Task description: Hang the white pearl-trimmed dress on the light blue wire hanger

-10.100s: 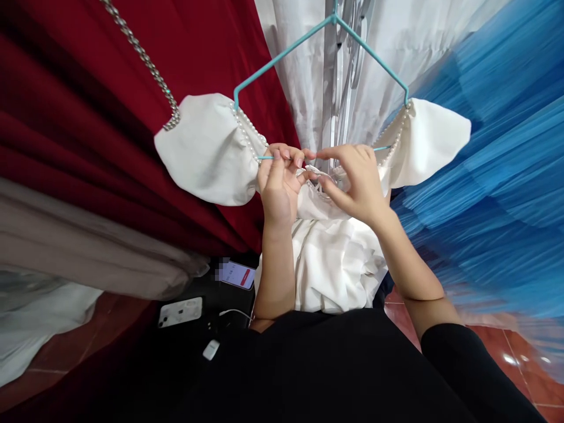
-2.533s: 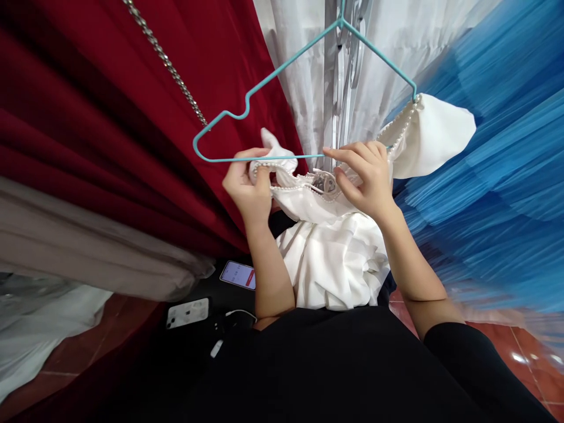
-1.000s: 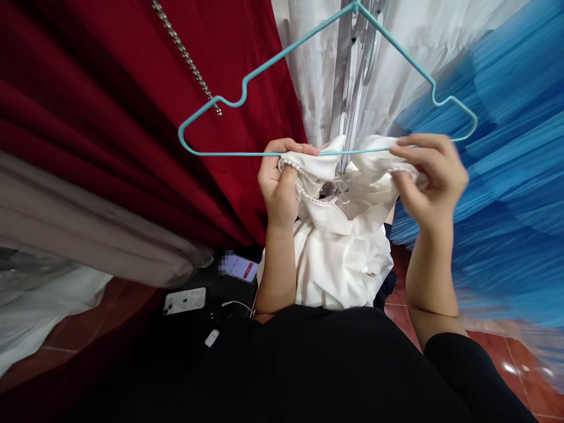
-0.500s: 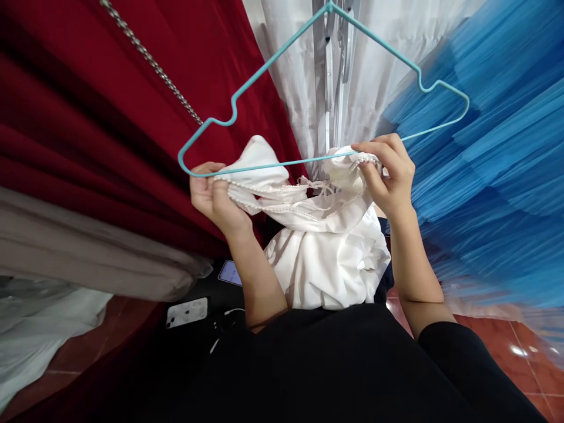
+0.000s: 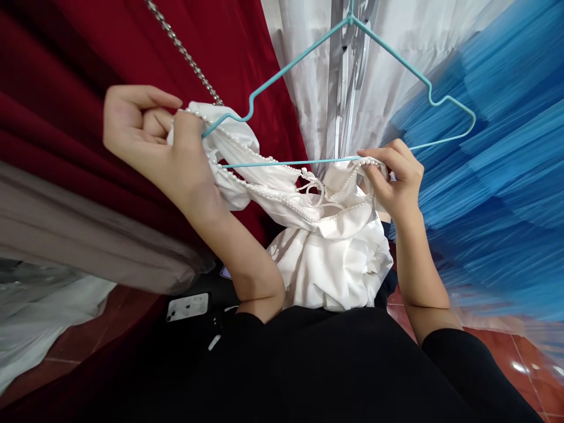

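Observation:
A white garment point(image 5: 326, 264) with pearl-trimmed edges lies bunched in front of my body, its upper part stretched between my hands. My left hand point(image 5: 163, 141) is closed on its left strap, raised over the left end of a light blue hanger point(image 5: 299, 57). That end of the hanger is inside the strap and partly hidden by cloth. My right hand point(image 5: 396, 176) pinches the pearl edge on the right, touching or close to the hanger's lower bar. The hanger's right end sticks out bare beyond my right hand. White cord loops hang at the middle of the neckline.
Red cloth point(image 5: 247, 53) with a silver chain point(image 5: 189, 59) hangs at the left, above beige cloth point(image 5: 88, 217). Blue tulle point(image 5: 493, 176) hangs at the right. Metal poles point(image 5: 343, 88) stand ahead. A white phone point(image 5: 188, 307) lies on a black surface.
My left hand has moved left and up, pulling the strap over the hanger's left end, which was bare before. My right hand still pinches the right edge. The hanger has shifted slightly right and down.

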The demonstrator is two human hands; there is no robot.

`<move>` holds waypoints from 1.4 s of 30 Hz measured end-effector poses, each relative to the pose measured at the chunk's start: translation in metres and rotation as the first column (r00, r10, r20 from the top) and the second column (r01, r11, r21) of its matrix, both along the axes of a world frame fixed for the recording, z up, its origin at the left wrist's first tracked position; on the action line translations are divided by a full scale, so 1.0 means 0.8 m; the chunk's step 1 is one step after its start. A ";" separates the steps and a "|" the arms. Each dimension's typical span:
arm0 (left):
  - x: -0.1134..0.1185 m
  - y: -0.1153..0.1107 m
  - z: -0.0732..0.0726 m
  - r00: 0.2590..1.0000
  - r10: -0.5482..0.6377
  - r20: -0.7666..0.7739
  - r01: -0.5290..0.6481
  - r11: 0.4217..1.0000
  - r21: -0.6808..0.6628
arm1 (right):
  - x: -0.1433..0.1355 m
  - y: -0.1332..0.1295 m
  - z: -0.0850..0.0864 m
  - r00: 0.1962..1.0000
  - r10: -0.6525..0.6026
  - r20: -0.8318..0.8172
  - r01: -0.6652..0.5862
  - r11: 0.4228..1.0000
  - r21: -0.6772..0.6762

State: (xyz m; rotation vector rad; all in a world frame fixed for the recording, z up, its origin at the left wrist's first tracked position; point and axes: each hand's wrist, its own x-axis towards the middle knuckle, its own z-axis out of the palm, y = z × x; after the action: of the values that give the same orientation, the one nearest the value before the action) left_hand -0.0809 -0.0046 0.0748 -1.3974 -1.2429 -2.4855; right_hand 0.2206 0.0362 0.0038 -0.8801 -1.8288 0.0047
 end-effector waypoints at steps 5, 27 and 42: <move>0.016 0.011 0.014 0.984 0.016 -0.180 -0.029 0.997 -0.069 | -0.004 0.000 -0.002 0.998 0.046 -0.033 -0.046 0.999 0.017; 0.139 0.019 -0.104 0.538 -0.706 0.462 0.831 0.535 -0.150 | -0.007 0.001 -0.010 1.000 -0.009 -0.010 0.009 1.000 0.013; 0.140 0.006 -0.090 0.543 -0.686 0.484 0.794 0.608 -0.029 | 0.057 0.012 0.030 0.959 -0.133 -0.251 0.159 0.983 0.087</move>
State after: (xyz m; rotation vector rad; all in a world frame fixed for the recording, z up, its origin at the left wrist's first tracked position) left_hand 0.0313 0.0005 0.0031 -1.8096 -1.2044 -3.4971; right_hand 0.2661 0.0458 0.0277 -0.8961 -1.5182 -0.0739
